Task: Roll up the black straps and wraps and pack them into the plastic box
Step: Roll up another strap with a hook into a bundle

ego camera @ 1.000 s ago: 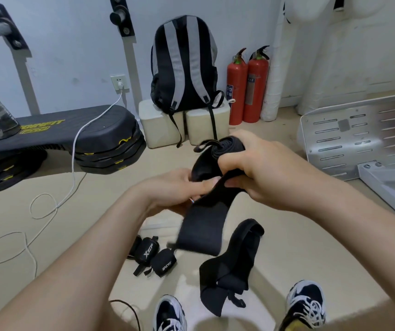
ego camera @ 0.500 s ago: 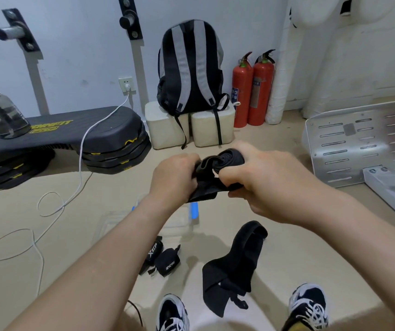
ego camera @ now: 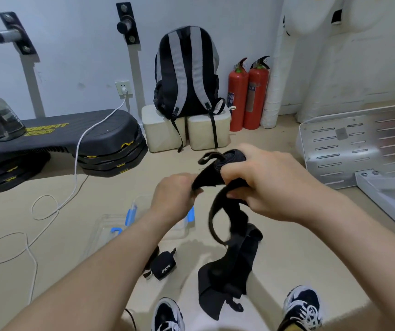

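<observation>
A black strap [ego camera: 206,178] is held up above the floor, its rolled part gripped in the right hand [ego camera: 265,187] and one end pinched by the left hand [ego camera: 175,194], with a loose tail left dangling. Below, the plastic box [ego camera: 106,224] is seen on the floor, and a rolled wrap [ego camera: 165,268] lies near it.

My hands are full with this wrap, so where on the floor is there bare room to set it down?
Bare floor lies between the foam blocks and the plastic box; another strip runs between the loose wrap and the metal plate. Crowded: between box and shoes, where the rolled wraps lie, and left, where the white cable loops.
</observation>
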`<state>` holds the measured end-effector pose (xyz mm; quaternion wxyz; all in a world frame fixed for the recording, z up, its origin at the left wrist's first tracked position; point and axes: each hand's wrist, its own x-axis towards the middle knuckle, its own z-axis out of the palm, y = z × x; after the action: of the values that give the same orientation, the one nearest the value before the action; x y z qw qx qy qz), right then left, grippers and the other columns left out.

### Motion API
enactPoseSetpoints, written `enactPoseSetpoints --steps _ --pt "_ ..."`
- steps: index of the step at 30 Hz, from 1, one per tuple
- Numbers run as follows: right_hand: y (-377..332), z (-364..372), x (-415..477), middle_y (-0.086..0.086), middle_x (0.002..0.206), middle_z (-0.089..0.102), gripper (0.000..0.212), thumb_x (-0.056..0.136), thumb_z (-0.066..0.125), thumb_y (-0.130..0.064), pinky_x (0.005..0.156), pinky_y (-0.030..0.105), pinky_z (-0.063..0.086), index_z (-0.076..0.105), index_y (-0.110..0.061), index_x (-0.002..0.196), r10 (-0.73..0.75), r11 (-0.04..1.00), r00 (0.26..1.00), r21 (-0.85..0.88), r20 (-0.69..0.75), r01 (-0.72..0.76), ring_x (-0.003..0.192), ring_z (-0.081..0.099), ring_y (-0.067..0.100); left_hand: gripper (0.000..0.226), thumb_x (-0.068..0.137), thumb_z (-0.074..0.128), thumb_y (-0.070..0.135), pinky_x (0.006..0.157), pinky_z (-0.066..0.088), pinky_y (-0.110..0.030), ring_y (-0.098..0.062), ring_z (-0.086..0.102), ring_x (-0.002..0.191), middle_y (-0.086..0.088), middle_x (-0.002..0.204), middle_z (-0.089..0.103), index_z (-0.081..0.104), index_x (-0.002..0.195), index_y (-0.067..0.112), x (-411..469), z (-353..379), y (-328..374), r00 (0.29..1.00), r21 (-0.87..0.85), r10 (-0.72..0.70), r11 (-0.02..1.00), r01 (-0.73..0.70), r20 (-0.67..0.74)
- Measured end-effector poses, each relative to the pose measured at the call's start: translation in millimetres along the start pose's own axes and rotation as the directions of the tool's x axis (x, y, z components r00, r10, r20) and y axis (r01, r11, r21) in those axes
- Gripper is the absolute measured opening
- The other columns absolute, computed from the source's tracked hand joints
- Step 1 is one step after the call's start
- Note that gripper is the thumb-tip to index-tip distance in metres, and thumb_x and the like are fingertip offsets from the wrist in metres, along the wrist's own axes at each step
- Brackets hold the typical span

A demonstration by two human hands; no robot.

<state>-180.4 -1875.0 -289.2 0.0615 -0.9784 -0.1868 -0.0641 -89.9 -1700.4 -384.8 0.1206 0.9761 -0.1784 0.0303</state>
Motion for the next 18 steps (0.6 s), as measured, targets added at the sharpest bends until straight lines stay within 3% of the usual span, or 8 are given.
enactPoseSetpoints --steps 3,5,7,8,10,13,16,18 --pt "5 0 3 -0.008 0.097 0.039 0.036 0.092 0.062 -0.037 0.064 0.031 0.039 0.030 -0.047 0.080 0.047 0.998 0.999 -0.033 -0.018 -0.047 0.079 0.053 0.024 0.053 0.078 0.073 0.008 0.075 0.044 -0.027 -0.022 0.060 0.107 0.003 0.106 0.061 0.048 0.118 0.031 -1 -7 -1 0.973 -0.395 0.021 0.916 0.074 0.230" --pt "12 0 4 -0.009 0.100 0.041 0.030 0.092 0.062 -0.037 0.063 0.030 0.035 0.035 -0.044 0.082 0.072 0.996 0.996 -0.041 -0.043 -0.074 0.080 0.053 0.024 0.050 0.070 0.065 -0.001 0.085 0.046 -0.023 -0.014 0.055 0.118 0.013 0.107 0.060 0.048 0.105 0.031 -6 -31 4 0.998 -0.714 0.030 0.700 0.023 0.063" --pt "15 0 6 -0.008 0.102 0.041 0.020 0.092 0.062 -0.039 0.062 0.030 0.032 0.044 -0.043 0.086 0.081 0.995 0.996 -0.052 -0.045 -0.083 0.080 0.052 0.023 0.033 0.067 0.059 0.004 0.099 0.041 -0.021 -0.002 0.053 0.121 0.023 0.106 0.062 0.060 0.093 0.025 -16 -56 13 0.990 -0.846 0.129 0.519 -0.119 -0.060" --pt "16 0 6 -0.008 0.102 0.041 0.011 0.092 0.062 -0.040 0.062 0.030 0.031 0.051 -0.043 0.093 0.085 0.994 0.995 -0.062 -0.044 -0.088 0.080 0.052 0.024 0.024 0.071 0.064 0.008 0.102 0.037 -0.017 0.006 0.050 0.122 0.026 0.109 0.061 0.065 0.090 0.023 -22 -63 18 0.971 -0.832 0.238 0.530 -0.165 -0.041" --pt "16 2 7 -0.007 0.102 0.040 0.013 0.093 0.060 -0.041 0.063 0.030 0.030 0.055 -0.044 0.104 0.088 0.993 0.995 -0.078 -0.038 -0.091 0.079 0.051 0.024 0.019 0.077 0.081 0.021 0.097 0.027 -0.001 0.018 0.041 0.118 0.024 0.118 0.054 0.068 0.091 0.026 -25 -63 26 0.935 -0.682 0.354 0.689 -0.246 0.020" --pt "16 3 9 -0.008 0.098 0.038 0.016 0.091 0.063 -0.041 0.060 0.030 0.029 0.057 -0.045 0.105 0.065 0.997 0.997 -0.044 -0.045 -0.067 0.081 0.052 0.023 0.030 0.072 0.084 0.040 0.101 0.022 -0.007 0.000 0.033 0.123 0.012 0.125 0.042 0.074 0.096 0.026 -17 -46 32 0.950 -0.426 0.295 0.850 -0.309 -0.100" --pt "22 1 12 -0.009 0.102 0.044 0.025 0.087 0.068 -0.041 0.068 0.031 0.040 0.060 -0.049 0.110 0.050 0.995 0.998 0.083 -0.025 -0.048 0.092 0.054 0.021 0.026 0.070 0.083 0.045 0.102 0.022 -0.014 -0.011 0.027 0.121 0.010 0.124 0.041 0.078 0.086 0.026 -7 -41 32 0.922 -0.336 0.280 0.870 -0.361 -0.266" --pt "28 -2 12 -0.008 0.106 0.051 0.041 0.084 0.073 -0.039 0.082 0.034 0.046 0.059 -0.053 0.120 0.046 0.975 0.999 0.218 0.002 -0.045 0.101 0.055 0.018 0.024 0.074 0.082 0.040 0.094 0.026 -0.010 -0.011 0.034 0.113 0.010 0.115 0.047 0.078 0.086 0.020 -3 -41 27 0.930 -0.334 0.289 0.874 -0.353 -0.225"
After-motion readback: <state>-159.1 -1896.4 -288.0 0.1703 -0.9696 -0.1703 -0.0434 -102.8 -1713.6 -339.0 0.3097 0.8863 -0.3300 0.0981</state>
